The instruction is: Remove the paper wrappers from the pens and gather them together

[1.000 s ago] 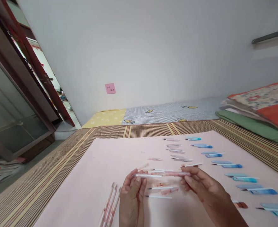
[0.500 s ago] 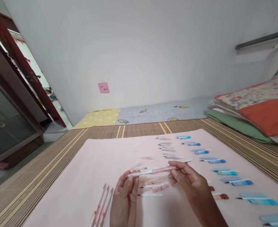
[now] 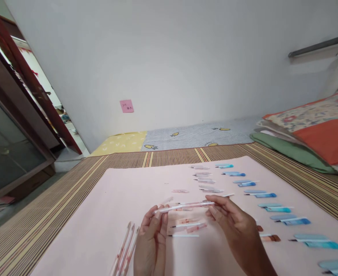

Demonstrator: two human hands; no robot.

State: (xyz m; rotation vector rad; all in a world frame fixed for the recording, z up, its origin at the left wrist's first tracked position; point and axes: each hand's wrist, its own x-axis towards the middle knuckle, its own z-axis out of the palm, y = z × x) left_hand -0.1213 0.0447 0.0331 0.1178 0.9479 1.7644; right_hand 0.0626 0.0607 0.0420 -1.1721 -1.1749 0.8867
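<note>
Between my two hands, over the pink sheet (image 3: 79, 226), a slim pink and white pen (image 3: 183, 206) lies nearly level. My left hand (image 3: 153, 234) pinches its white left end with thumb and fingers. The right end is gripped by my right hand (image 3: 232, 222). Below the pen are loose pen parts: white refills (image 3: 183, 235) with dark tips and a pink barrel piece (image 3: 196, 228). Three pink and white pens (image 3: 124, 249) lie side by side to the left of my left hand.
Blue pen parts (image 3: 292, 221) with refills run in a column down the right. Greyish parts (image 3: 210, 189) lie farther back, brown pieces (image 3: 271, 238) near my right wrist. A striped mat (image 3: 169, 159) lies under the sheet. Folded bedding (image 3: 315, 134) is stacked at right.
The hands stay nearly in place around the pen. The pen's white and pink sections look slightly shifted and turned between the fingers. The whole view has moved a little.
</note>
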